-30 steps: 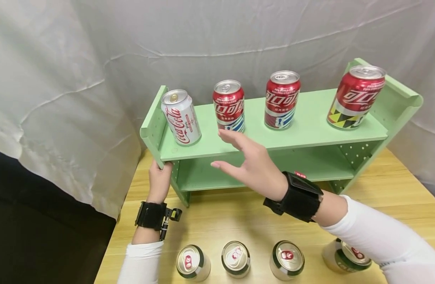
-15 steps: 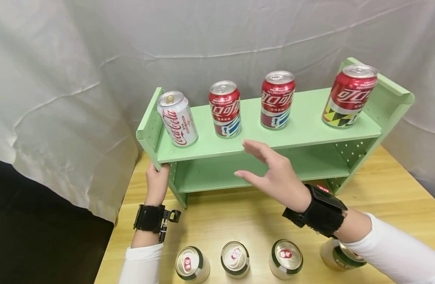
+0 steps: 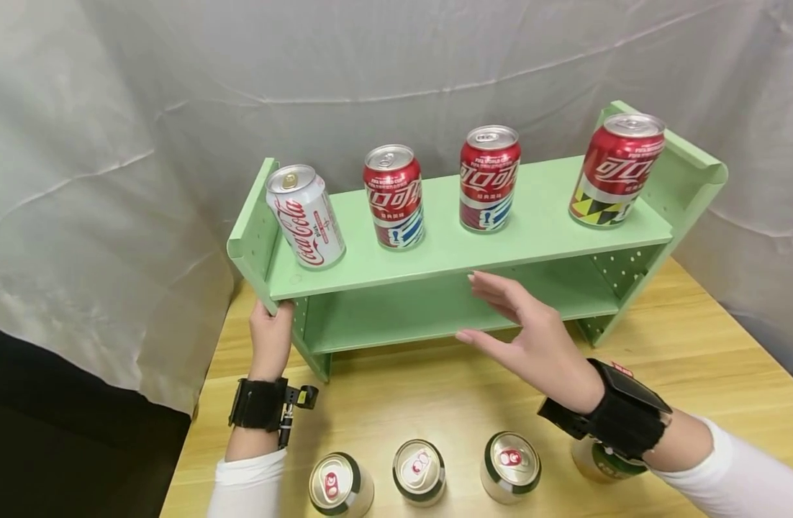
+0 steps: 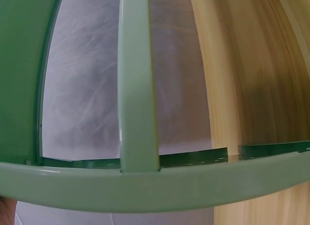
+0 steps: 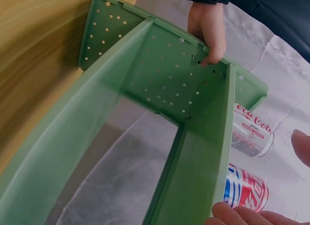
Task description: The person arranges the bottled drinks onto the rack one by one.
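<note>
Partway, I'd judge: four Coke cans [image 3: 394,205] sit atop the shelf [image 3: 435,260], four gold cans [image 3: 419,471] remain on the counter [image 3: 390,396]. My left hand [image 3: 272,334] grips the shelf's end panel [image 3: 250,241]; right hand [image 3: 532,338] empty, thumb apart.

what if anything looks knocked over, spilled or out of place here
Nothing looks spilled or knocked over. Only mildly odd: the white can at the left end of the green shelf, beside three red cans, and the wider gap before the rightmost one. One gold can is partly hidden.

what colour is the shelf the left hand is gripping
The shelf is pale green, best seen in the head view.
</note>
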The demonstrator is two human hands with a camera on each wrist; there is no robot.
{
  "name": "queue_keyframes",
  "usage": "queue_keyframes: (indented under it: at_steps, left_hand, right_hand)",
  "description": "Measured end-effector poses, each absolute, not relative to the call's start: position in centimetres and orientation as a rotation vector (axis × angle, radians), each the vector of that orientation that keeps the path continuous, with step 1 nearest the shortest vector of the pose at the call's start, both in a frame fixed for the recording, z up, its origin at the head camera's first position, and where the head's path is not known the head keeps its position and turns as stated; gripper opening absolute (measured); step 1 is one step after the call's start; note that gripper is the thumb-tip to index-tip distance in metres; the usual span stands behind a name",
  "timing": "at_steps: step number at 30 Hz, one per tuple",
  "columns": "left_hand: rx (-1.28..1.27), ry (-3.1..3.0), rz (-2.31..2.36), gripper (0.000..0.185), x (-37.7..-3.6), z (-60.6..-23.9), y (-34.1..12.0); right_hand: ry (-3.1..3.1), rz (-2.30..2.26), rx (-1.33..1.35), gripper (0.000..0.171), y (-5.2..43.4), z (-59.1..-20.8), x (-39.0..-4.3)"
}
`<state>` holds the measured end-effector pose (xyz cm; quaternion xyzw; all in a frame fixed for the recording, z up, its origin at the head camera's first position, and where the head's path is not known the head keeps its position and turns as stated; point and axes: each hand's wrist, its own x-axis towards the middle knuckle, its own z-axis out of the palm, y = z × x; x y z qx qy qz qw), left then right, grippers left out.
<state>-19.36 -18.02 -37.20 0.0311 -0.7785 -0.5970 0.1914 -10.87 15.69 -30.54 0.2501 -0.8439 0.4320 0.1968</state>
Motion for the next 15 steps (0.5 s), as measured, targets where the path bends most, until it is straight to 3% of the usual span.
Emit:
queue_keyframes:
  at_steps: [15]
  left_hand:
    - [0.109,-2.186,-1.690,0.026,-19.6,-37.3,-18.0]
  right_hand:
    - [-2.334,1.271,0.654,0.076,19.5,-32.0,-7.9]
